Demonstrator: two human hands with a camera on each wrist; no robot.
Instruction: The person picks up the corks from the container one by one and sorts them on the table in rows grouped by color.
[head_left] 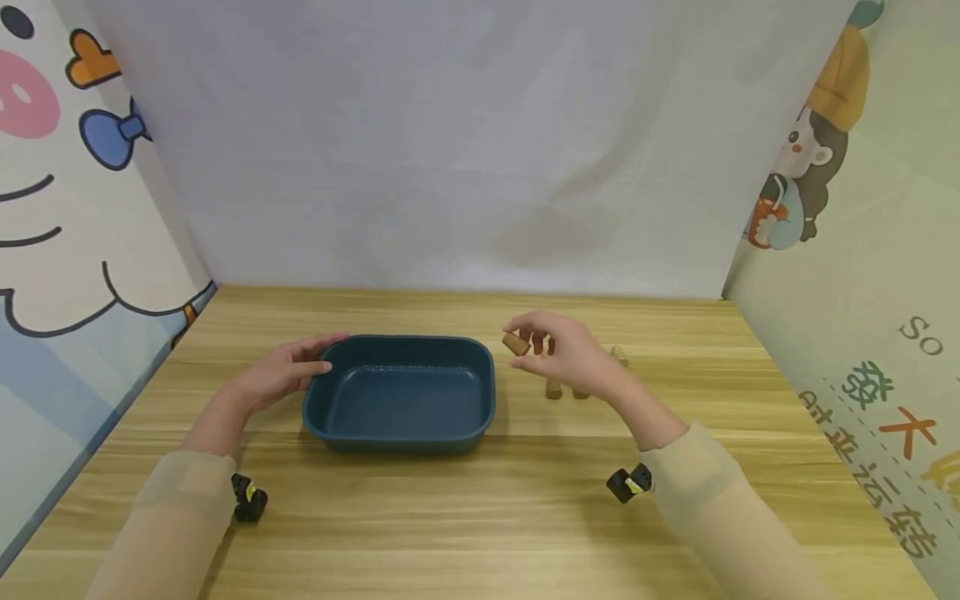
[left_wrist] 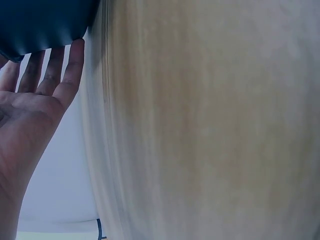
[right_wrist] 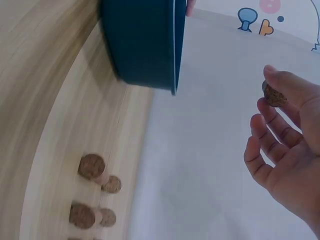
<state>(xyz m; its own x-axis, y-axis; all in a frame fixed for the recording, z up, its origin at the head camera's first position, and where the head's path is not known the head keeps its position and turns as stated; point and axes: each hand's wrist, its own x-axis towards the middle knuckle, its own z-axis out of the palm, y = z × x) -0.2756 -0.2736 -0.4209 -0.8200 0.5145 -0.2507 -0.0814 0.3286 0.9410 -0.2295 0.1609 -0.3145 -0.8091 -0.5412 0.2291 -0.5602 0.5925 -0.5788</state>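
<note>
A dark blue rectangular basin (head_left: 397, 404) stands on the wooden table, its inside bare. My left hand (head_left: 288, 371) is at its left end, thumb over the rim and fingers along the outer wall, as the left wrist view (left_wrist: 45, 85) also shows. Right of the basin, my right hand (head_left: 566, 350) pinches a brown cork (head_left: 516, 343) between thumb and index finger, raised above the tabletop. In the right wrist view the cork (right_wrist: 274, 95) shows its speckled end, and the other fingers are loosely bent. Beneath this hand stand several more corks (right_wrist: 92, 166), partly hidden by it in the head view.
The wood-grain table (head_left: 420, 525) reaches back to a pale cloth wall (head_left: 450, 167). Printed cartoon panels flank it at left (head_left: 75, 208) and right (head_left: 862, 333). One cork (head_left: 618, 356) shows just behind the right wrist.
</note>
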